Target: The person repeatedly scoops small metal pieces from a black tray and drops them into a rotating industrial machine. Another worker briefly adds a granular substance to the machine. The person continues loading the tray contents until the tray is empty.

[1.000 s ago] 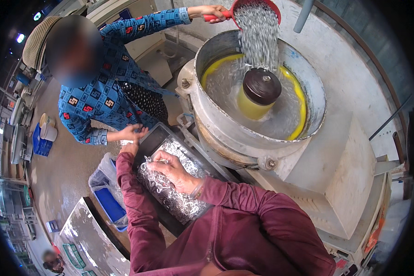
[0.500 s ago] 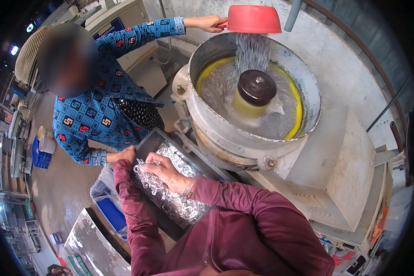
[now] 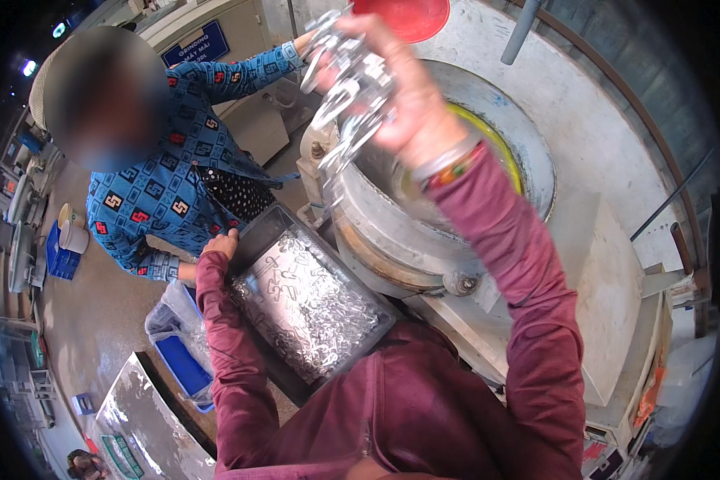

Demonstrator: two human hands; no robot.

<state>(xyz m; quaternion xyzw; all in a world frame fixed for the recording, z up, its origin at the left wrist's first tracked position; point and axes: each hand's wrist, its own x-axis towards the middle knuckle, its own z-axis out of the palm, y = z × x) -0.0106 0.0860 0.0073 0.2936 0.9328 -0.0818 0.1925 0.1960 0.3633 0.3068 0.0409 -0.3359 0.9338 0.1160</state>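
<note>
Pale wall (image 3: 608, 136) behind drum (image 3: 376, 240); our right hand (image 3: 416, 108) near drum, fingers clutching metal parts (image 3: 348, 100), more in tray (image 3: 262, 232); left hand (image 3: 221, 243) at tray rim, grip unclear; we judge parts stiff, light singly, slippery, best scooped by cupped handful
</note>
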